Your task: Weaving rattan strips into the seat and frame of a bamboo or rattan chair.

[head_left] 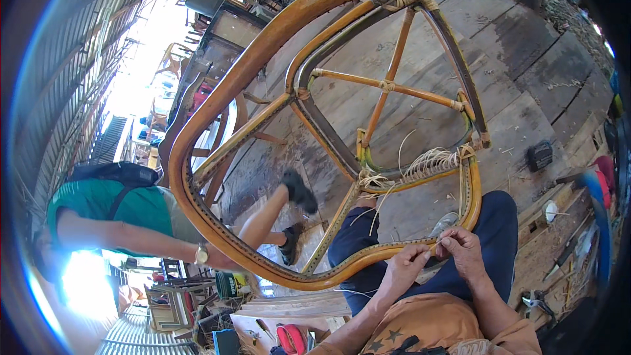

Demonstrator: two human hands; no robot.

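Observation:
A rattan chair frame [246, 69] leans over my lap, its curved rail holed along the inner edge. At the rail's near right end, my left hand [409, 264] and my right hand [462, 250] are close together. The fingertips of both are pinched on what looks like a thin cane strand, mostly hidden by the fingers. Pale cane strands [430, 163] are looped round the seat's near bar, with loose ends hanging. Crossed rattan braces [388, 85] are bound at the middle. Cane wrapping [404, 0] covers the far corner joint.
Left of the frame, a person in a green shirt [118, 213] bends close to it, with a dark shoe [299, 190] on the floor. A dark block [539, 156] lies on worn floorboards [526, 59] at right. Pliers [537, 304] and wood strips lie at lower right, a red pouch [290, 339] at lower left.

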